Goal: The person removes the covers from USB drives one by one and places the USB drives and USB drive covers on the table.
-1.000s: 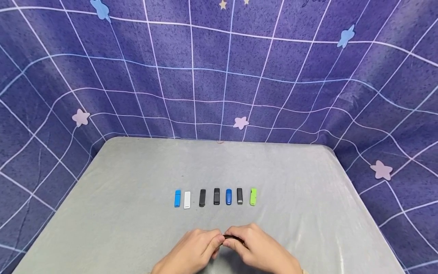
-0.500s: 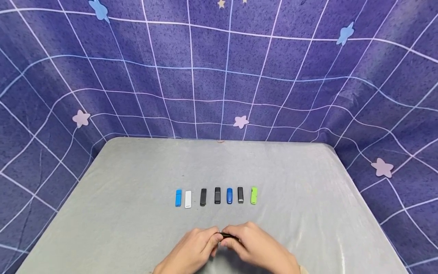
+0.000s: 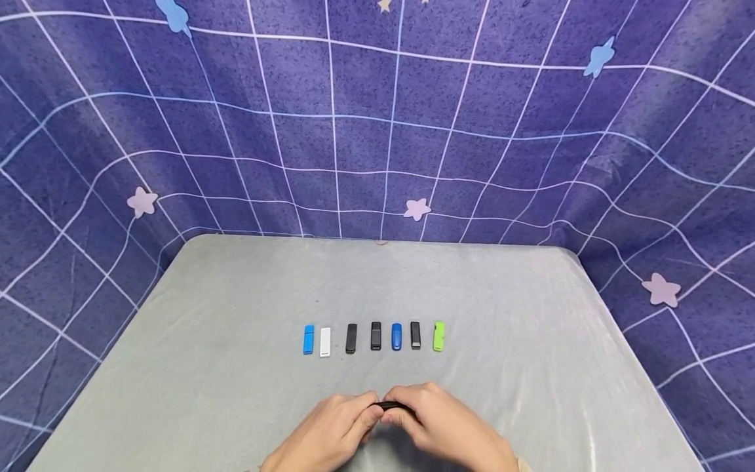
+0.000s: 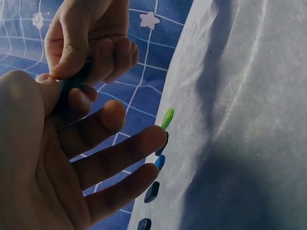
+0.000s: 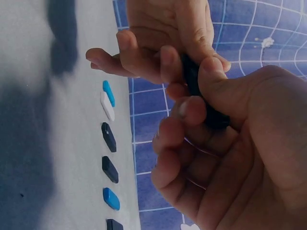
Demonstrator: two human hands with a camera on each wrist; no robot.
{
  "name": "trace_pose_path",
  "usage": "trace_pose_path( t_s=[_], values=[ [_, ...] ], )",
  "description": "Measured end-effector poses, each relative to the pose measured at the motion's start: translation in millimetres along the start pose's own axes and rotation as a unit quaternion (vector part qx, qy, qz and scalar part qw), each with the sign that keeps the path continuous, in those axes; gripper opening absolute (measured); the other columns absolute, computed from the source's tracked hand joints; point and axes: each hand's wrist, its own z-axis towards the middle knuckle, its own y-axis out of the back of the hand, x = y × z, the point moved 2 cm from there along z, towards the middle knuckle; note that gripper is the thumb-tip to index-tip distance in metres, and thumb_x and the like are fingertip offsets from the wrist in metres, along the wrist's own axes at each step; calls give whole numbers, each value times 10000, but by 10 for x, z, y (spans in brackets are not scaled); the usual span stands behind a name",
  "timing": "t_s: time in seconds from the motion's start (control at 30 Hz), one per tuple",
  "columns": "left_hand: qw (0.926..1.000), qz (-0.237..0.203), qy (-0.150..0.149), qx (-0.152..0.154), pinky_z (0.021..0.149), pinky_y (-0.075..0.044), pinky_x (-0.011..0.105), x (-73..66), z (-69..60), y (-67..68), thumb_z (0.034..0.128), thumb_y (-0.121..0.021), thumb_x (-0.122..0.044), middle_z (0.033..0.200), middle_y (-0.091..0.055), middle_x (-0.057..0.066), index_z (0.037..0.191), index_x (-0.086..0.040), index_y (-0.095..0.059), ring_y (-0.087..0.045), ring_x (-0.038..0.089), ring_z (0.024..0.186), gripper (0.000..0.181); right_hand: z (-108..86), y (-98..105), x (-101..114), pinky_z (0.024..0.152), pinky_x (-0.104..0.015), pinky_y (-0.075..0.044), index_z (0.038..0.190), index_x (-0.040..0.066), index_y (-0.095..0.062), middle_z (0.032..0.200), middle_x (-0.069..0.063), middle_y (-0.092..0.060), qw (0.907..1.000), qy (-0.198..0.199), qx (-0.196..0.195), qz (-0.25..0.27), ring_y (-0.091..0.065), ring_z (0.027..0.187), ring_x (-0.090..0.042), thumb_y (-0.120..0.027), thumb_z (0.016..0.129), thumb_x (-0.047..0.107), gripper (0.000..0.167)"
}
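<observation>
Near the front of the table, a small black USB flash drive (image 3: 394, 406) is held between both hands. My left hand (image 3: 333, 426) pinches one end with thumb and index finger; its other fingers spread out in the left wrist view. The right hand (image 3: 439, 423) grips the opposite end, fingers curled under it. Much of the drive (image 5: 217, 117) is covered by fingers, so whether it has a cap cannot be told. Beyond the hands lies a row of flash drives: light blue (image 3: 309, 339), white (image 3: 326, 342), black (image 3: 351, 338), another black (image 3: 376, 335), dark blue (image 3: 397, 337).
The row goes on to the right with one more black drive (image 3: 415, 335) and a lime green one (image 3: 439, 336). They lie apart on a grey cloth-covered table (image 3: 236, 282). A purple grid-patterned curtain (image 3: 366, 144) with stars surrounds its back and sides.
The black flash drive has shifted slightly left in the hands and its visible angle has changed a little. Both hands stay nearly in place, and the row lies as before.
</observation>
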Motion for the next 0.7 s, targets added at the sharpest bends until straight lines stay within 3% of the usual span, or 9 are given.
trace_pose_path(
  t_s=[0.3, 0.5, 0.7],
  values=[
    [9996, -132, 235, 88, 542, -363, 79, 12, 28, 4, 1104, -481, -278, 645, -539, -166, 777, -262, -541, -423, -117, 572, 334, 21, -30, -4, 700, -34, -446, 923, 153, -710, 803, 80, -712, 9993, 50, -172, -319, -521, 732, 129, -611, 1048, 253, 188],
    [9995, -279, 51, 106, 562, -374, 62, -15, 29, 13, 1109, -469, -232, 656, -542, -169, 770, -253, -546, -437, -128, 593, 348, 4, -27, 2, 642, -26, -411, 890, 162, -688, 749, 95, -655, 9999, -113, -42, -34, -451, 668, 132, -584, 1059, 294, 238],
    [9957, -858, -168, 297, 572, -414, 89, -56, 43, 38, 1114, -443, -176, 679, -580, -137, 769, -239, -572, -449, -138, 621, 374, -6, 28, 35, 589, -24, -380, 894, 207, -659, 703, 120, -579, 9992, -123, 218, 317, -383, 633, 137, -548, 1078, 300, 234]
  ],
)
